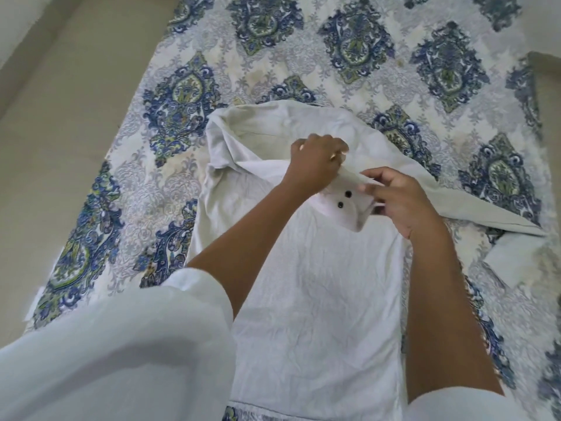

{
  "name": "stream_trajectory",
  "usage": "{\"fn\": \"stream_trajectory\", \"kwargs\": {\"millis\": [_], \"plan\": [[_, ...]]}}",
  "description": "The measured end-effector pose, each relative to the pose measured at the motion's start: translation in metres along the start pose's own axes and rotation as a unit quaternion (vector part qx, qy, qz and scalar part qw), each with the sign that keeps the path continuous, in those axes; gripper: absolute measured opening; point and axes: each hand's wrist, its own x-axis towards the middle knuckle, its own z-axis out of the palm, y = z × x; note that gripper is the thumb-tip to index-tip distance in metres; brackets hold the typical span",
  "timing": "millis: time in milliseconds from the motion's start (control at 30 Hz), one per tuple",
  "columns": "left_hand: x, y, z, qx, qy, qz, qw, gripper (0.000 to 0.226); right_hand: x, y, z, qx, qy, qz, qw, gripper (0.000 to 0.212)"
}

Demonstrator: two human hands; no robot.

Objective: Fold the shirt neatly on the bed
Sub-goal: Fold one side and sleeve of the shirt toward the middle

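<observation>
- White sleeve [115, 344] at 7 o'clock, nearest the camera.
- 1 shirt [318, 284]: white, wrinkled, flat on bedspread [170, 101], mid-frame; collar at 12 o'clock, 2 black buttons [344, 199].
- 1 shirt arm stretches to 3 o'clock; other bunched at 10.
- Left hand [315, 162] closed, pinching collar.
- Right hand [400, 199] fingers curled, pinching the button strip.
</observation>
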Motion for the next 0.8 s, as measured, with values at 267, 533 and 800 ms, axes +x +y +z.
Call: {"fn": "stream_trajectory", "kwargs": {"millis": [267,533,800], "plan": [[-0.064,-0.096,0.02,-0.029,0.148,-0.237,0.96,0.049,0.031,0.069,-0.048,-0.132,0.375,0.072,0.915,0.029],[-0.044,-0.172,0.002,0.232,-0.027,-0.197,0.952,0.061,0.06,0.09,0.002,-0.349,0.283,0.03,0.893,0.036],[-0.037,-0.208,0.002,0.32,-0.011,-0.177,0.931,0.045,0.092,0.095,0.034,-0.432,0.16,0.073,0.885,0.028]]}}
